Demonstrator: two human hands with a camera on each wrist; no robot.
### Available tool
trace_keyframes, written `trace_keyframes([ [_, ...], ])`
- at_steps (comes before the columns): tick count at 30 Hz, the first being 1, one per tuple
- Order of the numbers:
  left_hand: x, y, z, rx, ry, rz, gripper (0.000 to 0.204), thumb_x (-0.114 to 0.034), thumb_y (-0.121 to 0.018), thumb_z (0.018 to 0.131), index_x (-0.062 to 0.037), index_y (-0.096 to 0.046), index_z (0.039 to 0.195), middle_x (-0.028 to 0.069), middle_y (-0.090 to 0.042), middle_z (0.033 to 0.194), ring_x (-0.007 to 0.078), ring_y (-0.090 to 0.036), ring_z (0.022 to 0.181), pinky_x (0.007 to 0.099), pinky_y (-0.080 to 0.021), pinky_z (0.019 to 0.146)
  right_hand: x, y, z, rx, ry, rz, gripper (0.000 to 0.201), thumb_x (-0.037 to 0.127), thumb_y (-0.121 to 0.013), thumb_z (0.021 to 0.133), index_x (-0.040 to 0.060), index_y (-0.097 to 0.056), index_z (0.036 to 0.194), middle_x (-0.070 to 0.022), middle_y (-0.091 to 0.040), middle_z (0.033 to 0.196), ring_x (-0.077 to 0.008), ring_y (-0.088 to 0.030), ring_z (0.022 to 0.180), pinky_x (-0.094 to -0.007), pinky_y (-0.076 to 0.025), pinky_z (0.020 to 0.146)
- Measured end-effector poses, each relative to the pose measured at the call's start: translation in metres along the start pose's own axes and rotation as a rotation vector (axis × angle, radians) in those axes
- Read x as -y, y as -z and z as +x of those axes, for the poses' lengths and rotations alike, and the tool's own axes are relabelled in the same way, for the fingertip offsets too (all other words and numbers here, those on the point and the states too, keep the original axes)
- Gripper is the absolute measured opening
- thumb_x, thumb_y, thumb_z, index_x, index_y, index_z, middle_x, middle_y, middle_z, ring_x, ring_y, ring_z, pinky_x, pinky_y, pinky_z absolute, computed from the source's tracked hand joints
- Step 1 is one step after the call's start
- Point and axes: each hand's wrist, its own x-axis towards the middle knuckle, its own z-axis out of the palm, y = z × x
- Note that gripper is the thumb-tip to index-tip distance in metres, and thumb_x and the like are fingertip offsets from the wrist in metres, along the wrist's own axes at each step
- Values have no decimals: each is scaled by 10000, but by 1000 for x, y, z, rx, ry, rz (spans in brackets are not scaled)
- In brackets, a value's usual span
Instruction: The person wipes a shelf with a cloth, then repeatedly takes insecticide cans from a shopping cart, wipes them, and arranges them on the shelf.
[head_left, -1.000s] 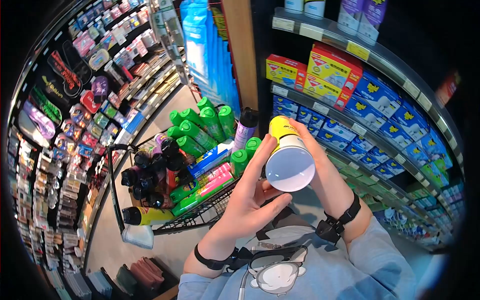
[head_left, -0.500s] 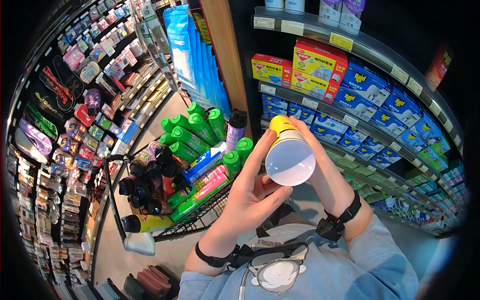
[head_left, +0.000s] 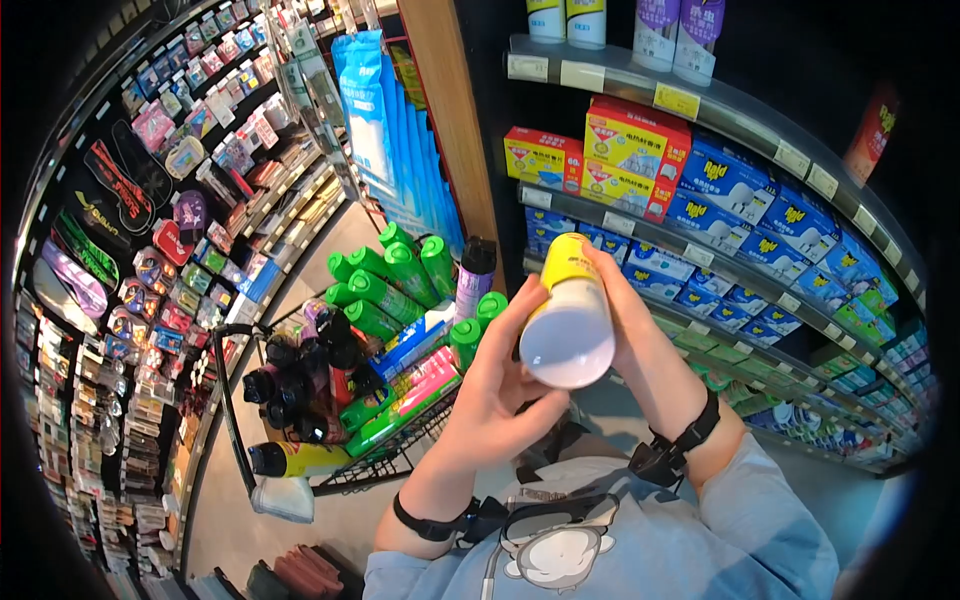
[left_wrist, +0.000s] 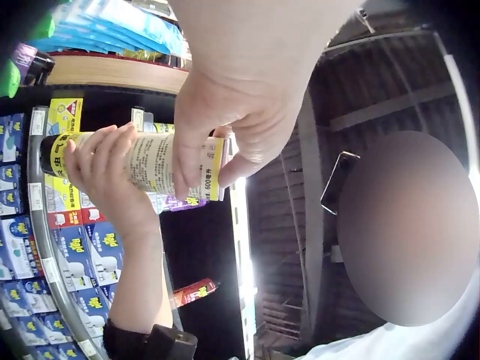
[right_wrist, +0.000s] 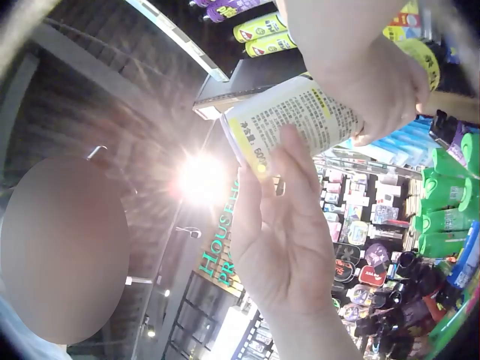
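Observation:
A yellow-and-white spray can (head_left: 572,310) is held in front of the chest, its pale base tipped toward the head camera. My right hand (head_left: 620,300) grips the can's upper, yellow part; in the left wrist view those right fingers (left_wrist: 96,161) wrap around it near the black cap. At the base end, my left hand (head_left: 500,390) holds the can between fingers and thumb. Small print and a 600 ml mark on the can (right_wrist: 300,120) face the right wrist camera.
A black shopping cart (head_left: 375,480) at the left holds several green cans (head_left: 380,295), dark-capped cans and a yellow can (head_left: 300,459). Shelves with blue Raid boxes (head_left: 715,190) and yellow-red boxes (head_left: 630,150) stand at the right. Blue packs (head_left: 370,130) hang ahead; a goods wall (head_left: 150,240) lines the left.
The can has tilted, its base dropping slightly toward the left hand, so more of its side shows. Both hands have stayed on it. The head view has shifted a little.

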Motion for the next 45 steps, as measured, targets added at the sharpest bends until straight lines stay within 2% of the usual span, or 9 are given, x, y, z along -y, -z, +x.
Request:
trace_keyframes([
  [3, 2, 13, -6, 77, 86, -165, 969, -11, -693, 771, -44, -104, 1540, 129, -114, 1591, 260, -210, 1449, 437, -331, 1108, 3, 2, 10, -11, 105, 38, 441, 416, -610, 919, 71, -539, 1184, -136, -666, 1015, -287, -674, 909, -451, -549, 829],
  [8, 16, 22, 9, 3, 266, 4, 930, -54, -722, 837, -28, -104, 1532, 159, -351, 1469, 242, -373, 1352, 395, -325, 1100, 18, -6, 7, -15, 396, -209, 481, 234, -696, 882, 80, -450, 1266, -81, -631, 1077, -205, -659, 948, -378, -565, 804],
  [10, 24, 20, 20, -44, 261, 135, 917, -114, -775, 816, -12, -174, 1501, 159, -490, 1353, 232, -511, 1237, 358, -427, 1020, 25, -14, 6, 124, 595, -383, 620, 207, -732, 836, 76, -372, 1323, -79, -561, 1155, -191, -595, 1047, -358, -518, 873],
  [16, 23, 25, 77, -167, 65, 666, 759, -129, -804, 768, 25, -378, 1377, 149, -608, 1214, 215, -613, 1105, 364, -501, 936, 52, -52, 21, 376, 1014, -1092, 934, 166, -784, 780, 21, -157, 1456, -157, -444, 1330, -233, -459, 1253, -390, -392, 1042],
  [18, 22, 27, 98, -235, -8, 637, 540, -90, -784, 748, 78, -535, 1198, 135, -657, 1107, 195, -655, 993, 333, -530, 863, 67, -67, 21, 328, 896, -1204, 1016, 194, -807, 764, 0, -107, 1474, -202, -402, 1384, -271, -416, 1315, -402, -361, 1072],
  [28, -5, 53, 246, -206, -388, 507, 650, -20, -788, 752, 28, -440, 1300, 127, -623, 1182, 197, -612, 1090, 323, -501, 921, 167, -93, 57, 258, 1464, -1506, 1107, 216, -863, 685, -34, -107, 1454, -285, -336, 1403, -389, -375, 1339, -441, -335, 1093],
  [30, -17, 51, 277, -203, -403, 556, 645, -29, -788, 761, 27, -439, 1300, 122, -622, 1185, 192, -614, 1087, 321, -502, 919, 184, -95, 73, 258, 1503, -1414, 970, 177, -786, 726, -40, -176, 1450, -284, -382, 1326, -466, -413, 1234, -500, -356, 1046],
  [38, -36, 88, 412, -226, -632, 873, 587, -14, -759, 727, 21, -491, 1249, 152, -562, 1203, 252, -552, 1173, 357, -463, 972, 274, -123, 150, 221, 1603, -1316, 861, 121, -745, 813, -48, -187, 1445, -259, -412, 1352, -369, -448, 1287, -429, -374, 1076],
  [45, -29, 103, 453, -174, -348, 551, 628, 56, -742, 702, 37, -465, 1265, 144, -585, 1192, 221, -573, 1153, 335, -485, 974, 298, -125, 203, 124, 1633, -1258, 884, 76, -769, 719, -20, -246, 1425, -284, -397, 1306, -443, -449, 1236, -455, -413, 1017],
])
